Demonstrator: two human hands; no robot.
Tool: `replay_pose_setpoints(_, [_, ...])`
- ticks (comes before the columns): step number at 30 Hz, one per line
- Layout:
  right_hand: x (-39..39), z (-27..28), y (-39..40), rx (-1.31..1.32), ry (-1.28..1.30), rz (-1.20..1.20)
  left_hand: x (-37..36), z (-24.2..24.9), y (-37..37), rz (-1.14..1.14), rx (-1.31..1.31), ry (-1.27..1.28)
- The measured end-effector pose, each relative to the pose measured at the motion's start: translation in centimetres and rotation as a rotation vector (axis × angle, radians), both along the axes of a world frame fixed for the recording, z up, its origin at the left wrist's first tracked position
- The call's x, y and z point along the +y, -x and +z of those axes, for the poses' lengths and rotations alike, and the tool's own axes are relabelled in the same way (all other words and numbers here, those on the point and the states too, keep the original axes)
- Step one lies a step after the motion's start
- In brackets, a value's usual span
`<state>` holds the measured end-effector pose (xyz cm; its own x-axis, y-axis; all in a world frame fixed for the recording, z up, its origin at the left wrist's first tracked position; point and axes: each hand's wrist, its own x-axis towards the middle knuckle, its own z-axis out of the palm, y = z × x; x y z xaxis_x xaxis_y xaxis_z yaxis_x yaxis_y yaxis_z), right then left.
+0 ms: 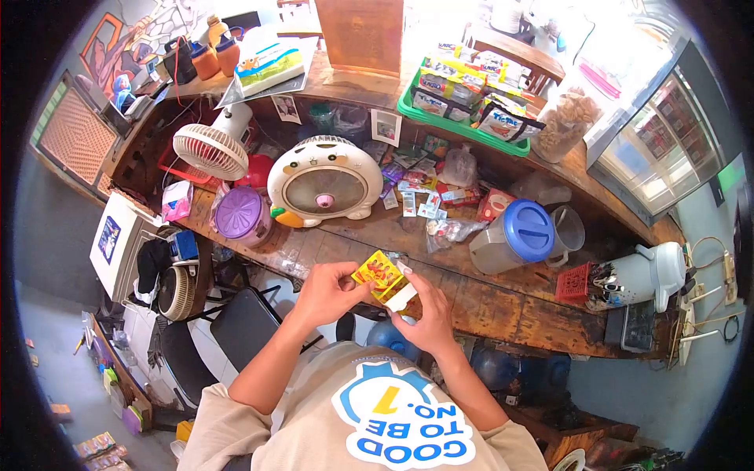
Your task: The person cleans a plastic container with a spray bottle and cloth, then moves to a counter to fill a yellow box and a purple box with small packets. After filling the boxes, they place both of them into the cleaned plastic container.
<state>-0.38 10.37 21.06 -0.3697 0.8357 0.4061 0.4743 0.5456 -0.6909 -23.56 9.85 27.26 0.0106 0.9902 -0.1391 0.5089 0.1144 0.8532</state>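
A small yellow box [378, 272] with red printing is held in front of my chest, over the near edge of the wooden counter [314, 251]. My left hand [328, 292] pinches its left side between thumb and fingers. Around its right side is my right hand [428, 314], with the thumb low and the fingers along the edge. A plain white part [401, 297] shows at the box's lower right, between my hands. What is inside the box cannot be seen.
On the counter stand a cream fan [323, 184], a purple lidded tub [242, 213], a blue-lidded container [510, 239] and an electric air pot [644, 275]. Small packets [424, 206] lie scattered at the back. A green tray of snack packs [471, 118] sits on the upper shelf.
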Motion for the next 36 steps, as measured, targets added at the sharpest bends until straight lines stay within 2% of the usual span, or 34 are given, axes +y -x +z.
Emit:
replay_pose_setpoints(14, [0.9,-0.3,1.6,0.023,-0.005,0.058,-1.3,-0.3,0.6,0.152,0.038,-0.02])
replay_pose_setpoints(18, [0.9,-0.4,2.0,0.069,-0.009,0.073,-1.6,0.1,0.3,0.196,0.059,-0.147])
replay_pose_setpoints(22, [1.1,-0.8,1.8,0.054,-0.04,0.069,-1.6,-0.4,0.0,0.201,-0.054,-0.077])
replay_pose_setpoints(24, [1.0,-0.8,1.8,0.064,-0.037,0.062,-1.5,-0.9,0.0,0.173,-0.23,-0.027])
replay_pose_setpoints(26, [0.9,-0.4,1.8,0.072,-0.022,0.073,-1.7,-0.5,-0.2,0.179,-0.199,-0.013])
replay_pose_setpoints(28, [0.8,-0.3,1.8,0.06,-0.031,0.085,-1.8,-0.1,-0.5,0.16,0.053,-0.06])
replay_pose_setpoints(32, [0.8,-1.0,1.5,0.023,-0.07,0.094,-1.7,0.5,-0.6,0.138,0.154,0.062])
replay_pose_setpoints(36, [0.5,-0.8,1.1,0.0,-0.066,0.082,-1.6,0.6,-0.4,0.111,0.179,-0.085])
